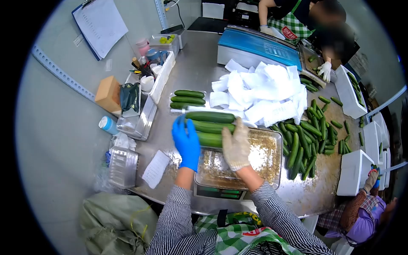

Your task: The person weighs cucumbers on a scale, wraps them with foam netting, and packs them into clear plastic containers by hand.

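Stainless worktable [158, 135], metal tray [265, 158] near its front edge, pale wall [53, 127] well left of tray. Three cucumbers [210, 127] side by side over tray's far-left part; blur, can't tell if resting or lifted. Left hand [185, 142], blue glove, partly curled on their left ends; right hand [236, 145], pale knit glove, cupped round right ends; row held between both. Step in hand looks like handling the row as one set; next move calls for even pressure from both sides. Containers: shallow clear pack [205, 98] beyond tray, more cucumbers inside; stacked clear containers [124, 166] left of tray, contents unclear; white box [345, 95] far right of tray, cucumbers in it. Loose cucumber pile [304, 142] just right of tray.
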`<state>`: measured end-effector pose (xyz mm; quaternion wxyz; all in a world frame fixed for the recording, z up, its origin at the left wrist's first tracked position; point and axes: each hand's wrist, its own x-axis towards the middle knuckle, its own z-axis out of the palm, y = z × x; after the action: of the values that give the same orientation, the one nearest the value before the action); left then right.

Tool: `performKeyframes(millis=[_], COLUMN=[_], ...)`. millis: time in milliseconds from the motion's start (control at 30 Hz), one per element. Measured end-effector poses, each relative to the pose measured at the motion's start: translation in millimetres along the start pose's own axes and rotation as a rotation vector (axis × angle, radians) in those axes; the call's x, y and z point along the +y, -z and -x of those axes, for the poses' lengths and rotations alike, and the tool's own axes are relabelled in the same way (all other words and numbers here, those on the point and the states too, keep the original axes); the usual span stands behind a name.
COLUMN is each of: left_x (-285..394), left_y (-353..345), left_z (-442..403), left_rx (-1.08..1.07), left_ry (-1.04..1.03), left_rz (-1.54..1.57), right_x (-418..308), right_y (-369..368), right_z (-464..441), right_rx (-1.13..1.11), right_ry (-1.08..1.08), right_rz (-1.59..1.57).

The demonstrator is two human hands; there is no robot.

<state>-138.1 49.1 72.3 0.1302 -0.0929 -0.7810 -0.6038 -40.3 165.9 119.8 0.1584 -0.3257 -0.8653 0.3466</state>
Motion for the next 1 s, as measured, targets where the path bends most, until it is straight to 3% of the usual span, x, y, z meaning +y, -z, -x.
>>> performKeyframes(millis=[33, 133, 233, 400, 533, 633, 700, 767, 867, 1000], left_x=[-13, -55, -112, -175, -182, -148, -144, -153, -186, -195], left_y=[10, 42, 56, 51, 30, 14, -6, -22, -36, -20], left_z=[-18, -61, -78, -73, -75, -105, -130, -149, -167, -169], left_rx=[0.065, 0.152, 0.190, 0.170, 0.254, 0.157, 0.110, -0.017, -0.192, -0.176], left_ry=[-0.016, -0.098, 0.035, 0.256, 0.192, 0.137, 0.137, 0.109, 0.052, -0.120], left_rz=[0.038, -0.175, -0.178, -0.213, -0.169, -0.125, -0.104, -0.154, -0.313, -0.374], right_x=[-13, -65, -63, -55, -55, -63, -51, -25, -15, -8], right_y=[-10, -28, -84, -132, -127, -106, -110, -127, -122, -115], right_z=[-8, -34, -59, -103, -118, -147, -167, -189, -200, -201], right_rx=[-0.008, -0.267, -0.174, -0.553, -0.516, -0.599, -0.504, -0.431, -0.539, -0.601], right_ry=[0.097, 0.092, 0.394, 0.291, 0.295, 0.166, 0.180, 0.212, 0.144, 0.123], right_rz=[0.047, 0.015, 0.048, 0.203, 0.223, 0.062, 0.120, 0.152, 0.115, 0.083])
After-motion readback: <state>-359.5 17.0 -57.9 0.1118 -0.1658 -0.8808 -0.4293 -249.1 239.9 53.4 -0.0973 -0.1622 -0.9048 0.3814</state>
